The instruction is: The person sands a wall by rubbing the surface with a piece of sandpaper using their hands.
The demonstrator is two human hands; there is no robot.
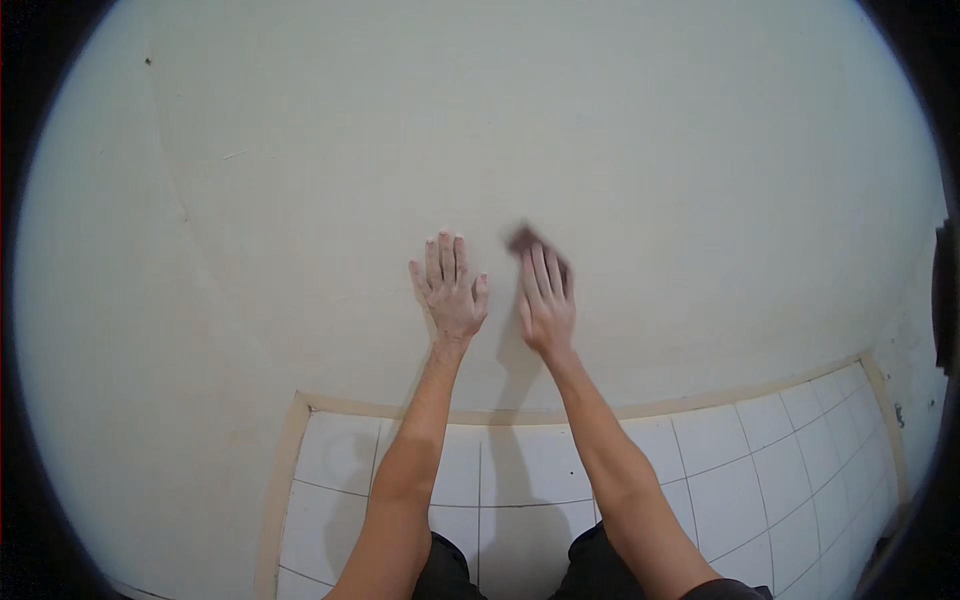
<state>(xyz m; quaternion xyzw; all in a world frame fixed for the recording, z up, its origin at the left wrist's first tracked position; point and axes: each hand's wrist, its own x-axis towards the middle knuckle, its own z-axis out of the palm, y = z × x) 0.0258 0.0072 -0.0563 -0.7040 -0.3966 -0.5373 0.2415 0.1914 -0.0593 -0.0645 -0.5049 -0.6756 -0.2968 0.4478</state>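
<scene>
Flat against a cream-painted wall (480, 135), my left hand (450, 292) has its fingers spread and holds nothing. To its right, my right hand (550, 300) presses a dark brown sheet (525, 238), which looks like sandpaper, onto the same wall. The sheet is blurred, and most of it lies hidden under my fingers. Its corner sticks out past the fingertips at the upper left. Both arms reach up from the bottom of the view, and the hands are apart.
Below, a white tiled floor (536, 465) meets the wall at a beige skirting strip (480, 417). Another wall (150, 435) stands at the left, with a small hole above. A dark object (945, 296) juts in at the right edge. My knees (446, 570) show at the bottom.
</scene>
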